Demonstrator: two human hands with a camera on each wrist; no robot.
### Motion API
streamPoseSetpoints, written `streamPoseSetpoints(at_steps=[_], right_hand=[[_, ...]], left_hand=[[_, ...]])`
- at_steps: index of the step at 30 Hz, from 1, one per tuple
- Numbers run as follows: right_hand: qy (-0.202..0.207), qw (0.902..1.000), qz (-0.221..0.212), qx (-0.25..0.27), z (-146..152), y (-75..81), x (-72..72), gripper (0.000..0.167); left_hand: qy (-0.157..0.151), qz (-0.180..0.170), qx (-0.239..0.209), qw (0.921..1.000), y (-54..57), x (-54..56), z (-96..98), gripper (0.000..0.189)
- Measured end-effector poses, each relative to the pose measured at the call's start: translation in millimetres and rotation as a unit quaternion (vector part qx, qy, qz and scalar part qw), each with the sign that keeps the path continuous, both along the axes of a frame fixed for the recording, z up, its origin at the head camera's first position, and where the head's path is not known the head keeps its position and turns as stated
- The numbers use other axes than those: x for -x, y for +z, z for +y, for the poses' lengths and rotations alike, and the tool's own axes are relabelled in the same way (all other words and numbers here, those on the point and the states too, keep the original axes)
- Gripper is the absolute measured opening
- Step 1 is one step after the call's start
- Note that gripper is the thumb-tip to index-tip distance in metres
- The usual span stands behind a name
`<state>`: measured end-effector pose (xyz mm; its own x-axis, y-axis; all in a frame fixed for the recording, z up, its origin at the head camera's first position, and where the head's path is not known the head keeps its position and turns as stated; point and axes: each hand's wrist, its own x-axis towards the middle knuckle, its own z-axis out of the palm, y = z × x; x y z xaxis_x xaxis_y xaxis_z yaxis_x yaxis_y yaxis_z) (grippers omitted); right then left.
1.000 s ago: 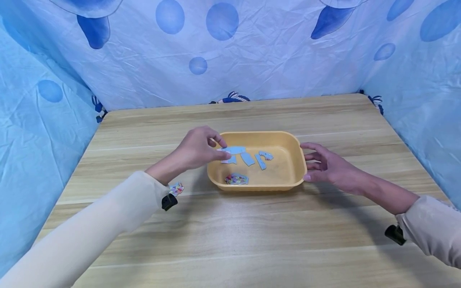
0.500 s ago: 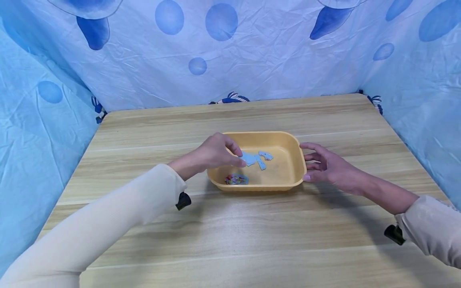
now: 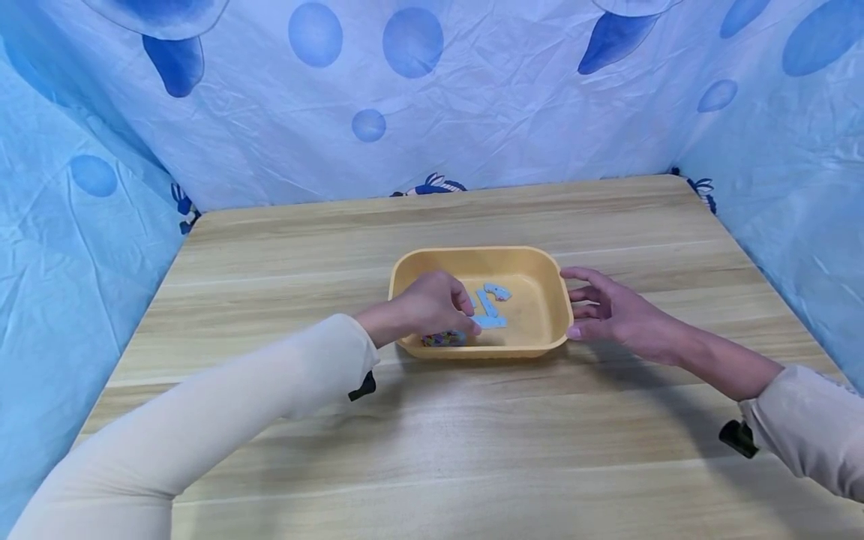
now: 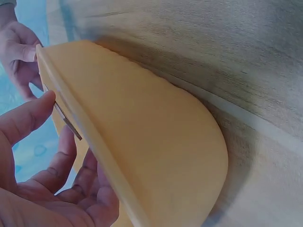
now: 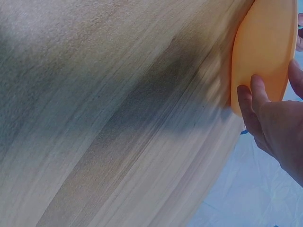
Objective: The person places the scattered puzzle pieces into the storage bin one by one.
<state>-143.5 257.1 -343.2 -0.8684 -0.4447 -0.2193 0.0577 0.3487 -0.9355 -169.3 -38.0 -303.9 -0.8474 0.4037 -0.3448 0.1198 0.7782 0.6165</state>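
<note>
A yellow plastic tray (image 3: 513, 259) sits on the table with flat puzzle pieces inside. My left hand (image 3: 435, 304) reaches into its left half and pinches a light blue puzzle piece (image 3: 490, 322) between thumb and finger. In the left wrist view this puzzle piece (image 4: 67, 120) shows edge-on, thin and brown-edged, beside the tray's rim. Further blue pieces (image 3: 486, 304) lie just beyond, one (image 3: 497, 292) printed with a small pattern. A multicoloured piece (image 3: 442, 339) lies under the left hand, partly covered. My right hand (image 3: 617, 315) rests its loosely bent fingers against the tray's right end.
The wood-grain table (image 3: 432, 442) extends around the tray on all sides. A blue and white printed curtain (image 3: 432, 112) hangs behind and at both sides. Small dark devices (image 3: 739, 439) hang at both sleeve cuffs.
My left hand has carried the blue piece rightward and toward me, lower into the tray. A colourful piece on the table at left is now hidden behind the left arm. The right hand stays put.
</note>
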Motion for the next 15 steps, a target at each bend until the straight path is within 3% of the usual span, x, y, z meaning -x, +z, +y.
streamPoseSetpoints(at_steps=[6,15], right_hand=[[0.002,1.0000,-0.005,0.006,1,-1.2,0.6,0.087],[0.005,0.9998,-0.006,0.017,2,-3.1,1.3,0.087]], left_hand=[[0.003,-0.013,-0.004,0.9999,-5.9,-1.1,5.6,0.021],[-0.024,-0.002,-0.011,0.9997,-14.5,-2.8,9.0,0.024]])
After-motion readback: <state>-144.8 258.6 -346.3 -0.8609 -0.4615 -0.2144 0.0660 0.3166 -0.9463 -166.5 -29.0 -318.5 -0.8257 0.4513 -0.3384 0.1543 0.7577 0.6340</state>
